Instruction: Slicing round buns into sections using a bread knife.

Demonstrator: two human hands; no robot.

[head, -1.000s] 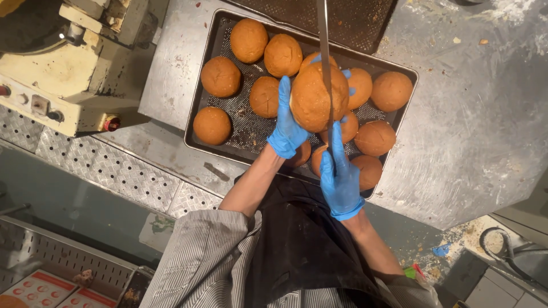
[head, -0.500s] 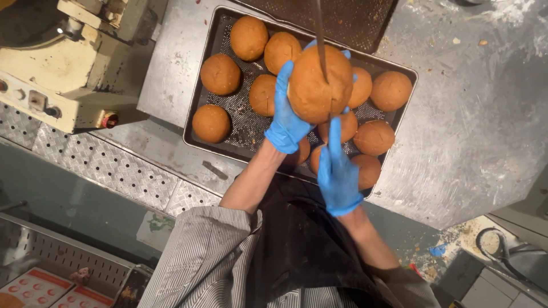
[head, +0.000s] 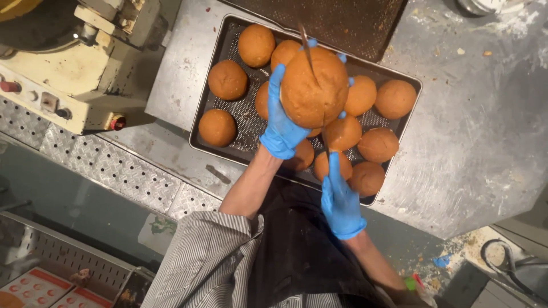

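Beside the cream machine (head: 68,74), the left hand (head: 282,122) keeps its grip on the bun (head: 314,85), now higher above the tray (head: 225,43), the knife (head: 306,50) deeper, the right hand (head: 341,199) clenched on its handle

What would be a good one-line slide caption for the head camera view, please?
Blue-gloved left hand holds up a round bun while the right hand slices it with a knife above a tray of buns.
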